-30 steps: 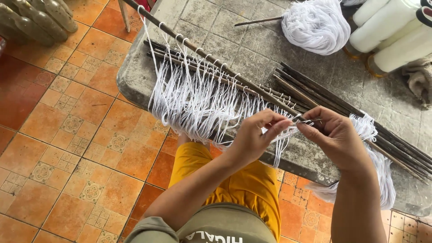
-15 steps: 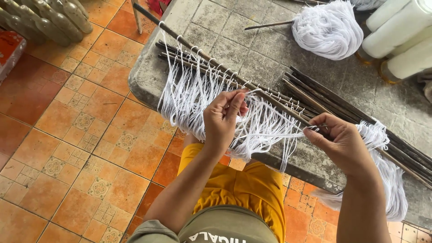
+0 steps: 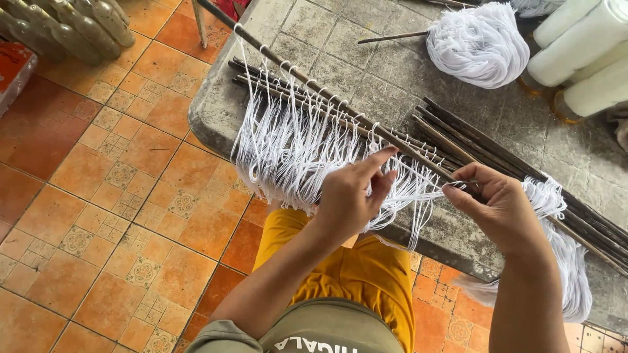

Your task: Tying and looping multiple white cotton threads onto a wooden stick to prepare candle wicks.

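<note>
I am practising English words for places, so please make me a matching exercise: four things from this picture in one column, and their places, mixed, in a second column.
Things:
1. white threads
2. loose bundle of yarn
3. green bottles
4. left hand

Places:
A. on the tiled floor, upper left corner
B. lying on the stone table top, far side
C. looped over the dark sticks, hanging over the table edge
D. among the hanging threads, fingers spread

Pairs: 1-C, 2-B, 3-A, 4-D
</note>
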